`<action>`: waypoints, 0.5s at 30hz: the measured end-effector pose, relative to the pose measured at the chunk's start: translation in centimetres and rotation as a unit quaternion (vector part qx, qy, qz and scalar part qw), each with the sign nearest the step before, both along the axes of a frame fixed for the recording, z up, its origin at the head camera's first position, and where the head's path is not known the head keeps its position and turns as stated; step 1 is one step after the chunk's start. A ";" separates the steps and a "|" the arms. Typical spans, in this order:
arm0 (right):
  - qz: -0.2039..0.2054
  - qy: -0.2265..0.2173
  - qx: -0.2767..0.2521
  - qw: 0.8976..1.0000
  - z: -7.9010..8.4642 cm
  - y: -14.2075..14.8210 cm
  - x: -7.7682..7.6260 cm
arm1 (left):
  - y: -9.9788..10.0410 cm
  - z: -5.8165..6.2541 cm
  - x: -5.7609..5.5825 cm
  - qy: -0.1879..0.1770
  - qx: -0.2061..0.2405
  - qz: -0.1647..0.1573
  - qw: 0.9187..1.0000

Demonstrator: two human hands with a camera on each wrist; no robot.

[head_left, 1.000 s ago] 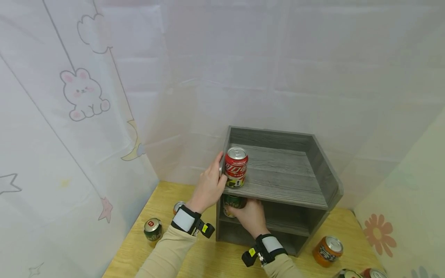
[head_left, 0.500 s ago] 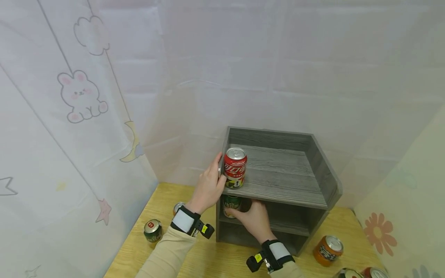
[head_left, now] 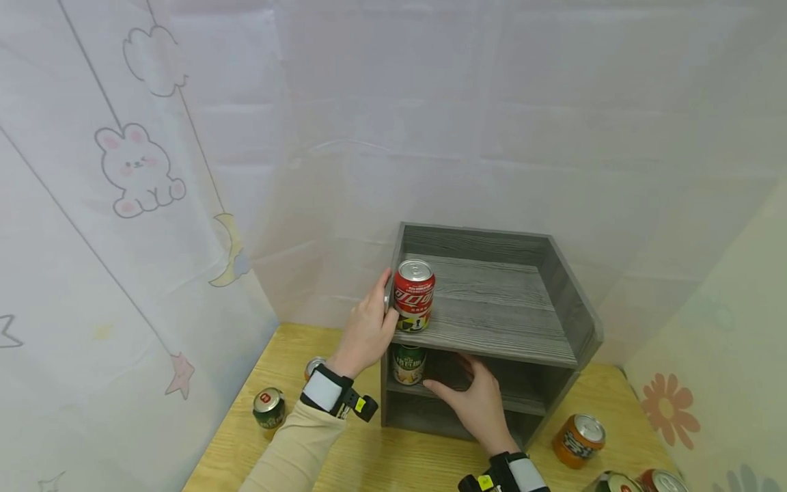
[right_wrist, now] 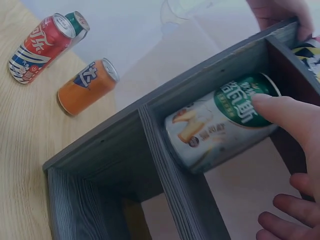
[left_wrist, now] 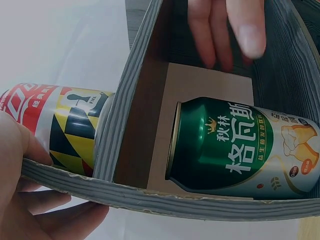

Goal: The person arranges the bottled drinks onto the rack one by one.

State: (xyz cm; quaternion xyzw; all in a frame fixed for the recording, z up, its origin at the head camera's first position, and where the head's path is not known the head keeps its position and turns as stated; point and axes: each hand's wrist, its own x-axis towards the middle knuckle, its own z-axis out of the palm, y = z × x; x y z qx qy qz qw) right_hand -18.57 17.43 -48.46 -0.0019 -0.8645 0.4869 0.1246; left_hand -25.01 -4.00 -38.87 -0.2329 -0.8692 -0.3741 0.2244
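Observation:
My left hand (head_left: pixel 366 331) grips the top left side wall of the grey wooden shelf (head_left: pixel 492 294), thumb inside and fingers outside. Beside the thumb, a red cola can (head_left: pixel 414 301) stands upright on the top board. In the compartment below, a green and white kvass can (head_left: pixel 408 365) stands upright against the left wall; its printed front shows in the left wrist view. To the right of that can, my right hand (head_left: pixel 479 400) is at the compartment's opening, fingers spread and apart from the can, nothing held.
On the wooden table (head_left: pixel 363 454), a green can (head_left: pixel 268 408) and an orange-sided can (head_left: pixel 314 366) stand left of the shelf. An orange can (head_left: pixel 578 441) stands to the right, with a red can (right_wrist: pixel 39 50) and a green can nearer. Curtains (head_left: pixel 522 123) hang behind.
My right hand has let go of the kvass can and drawn back to the right. The can stays on the middle board. My left hand keeps its hold on the shelf wall.

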 end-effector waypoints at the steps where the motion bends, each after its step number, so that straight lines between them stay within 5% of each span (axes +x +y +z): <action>1: 0.002 -0.003 -0.007 1.000 0.0 0.3 0.3 | 0.0 0.0 0.0 0.000 0.001 -0.001 1.000; 15: -0.015 -0.016 -0.015 1.000 1.6 3.4 4.5 | -0.1 0.1 0.1 -0.001 0.004 -0.002 1.000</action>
